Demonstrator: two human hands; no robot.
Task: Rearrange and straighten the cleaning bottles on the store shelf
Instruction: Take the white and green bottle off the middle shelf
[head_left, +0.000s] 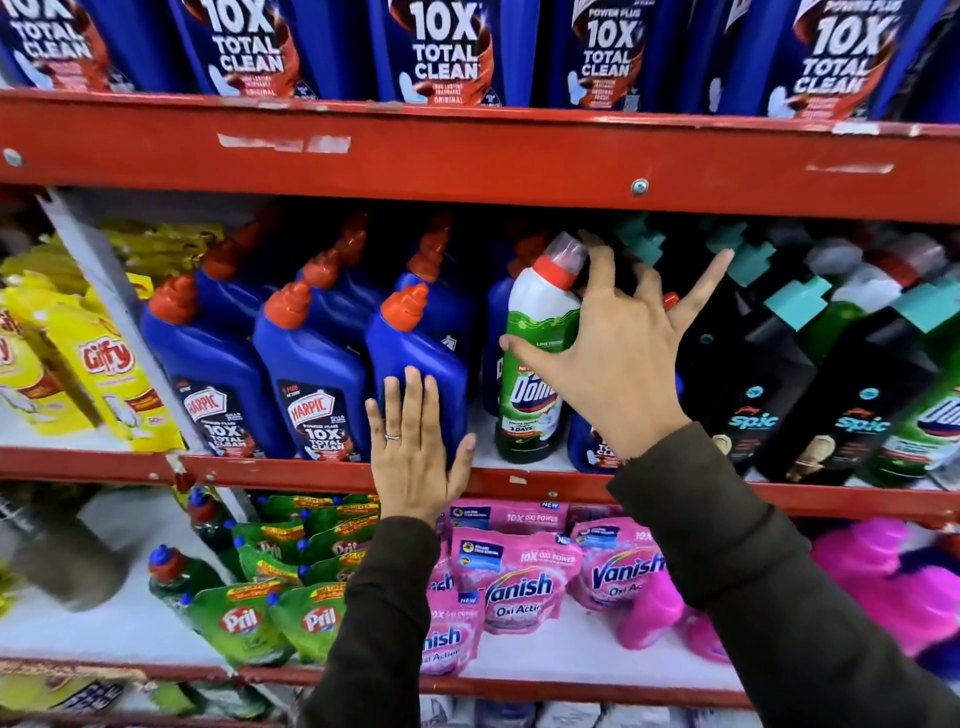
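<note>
A red metal shelf (322, 475) holds rows of cleaning bottles. The left hand (415, 447) lies flat, fingers together, on the front of a blue Harpic bottle (415, 353) — a ring shows on one finger. The right hand (618, 353) is spread wide in front of a green and white Domex bottle (535, 353) with a red cap, its thumb touching the bottle's side. Black Spic bottles (748, 395) stand to the right. Below sit pink Vanish pouches (519, 582) and green Pril pouches (244, 618).

Head view — close, facing the red shelf (467, 156) straight on.
</note>
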